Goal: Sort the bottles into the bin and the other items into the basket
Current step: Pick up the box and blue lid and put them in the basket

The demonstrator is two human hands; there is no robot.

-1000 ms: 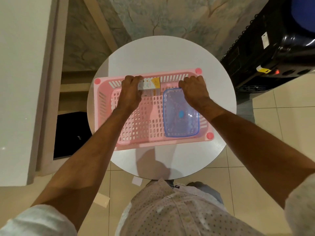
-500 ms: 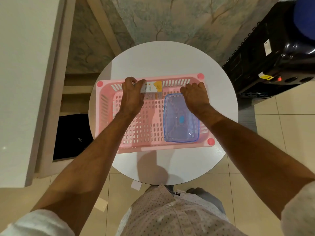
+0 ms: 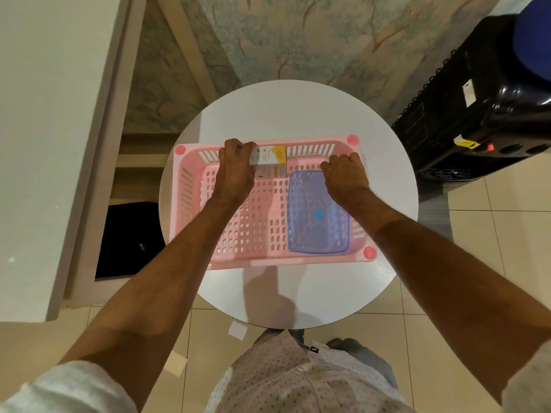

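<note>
A pink slotted basket [image 3: 190,204] lies on the round white table [image 3: 298,114]. A clear blue bin [image 3: 316,234] sits inside its right half and looks empty. My left hand [image 3: 235,171] grips a small white and yellow box [image 3: 272,162] against the basket's far wall. My right hand [image 3: 343,177] is over the far end of the bin with its fingers curled down. Whatever is under them is hidden. No bottle shows.
A black water dispenser [image 3: 477,99] stands at the right, close to the table. A white counter [image 3: 44,129] runs along the left, with a dark opening [image 3: 128,239] below it. Scraps of paper [image 3: 237,330] lie on the tiled floor near my feet.
My right hand has drawn back a little from the basket's far rim to the bin's far end. My left hand still holds the box against the far wall.
</note>
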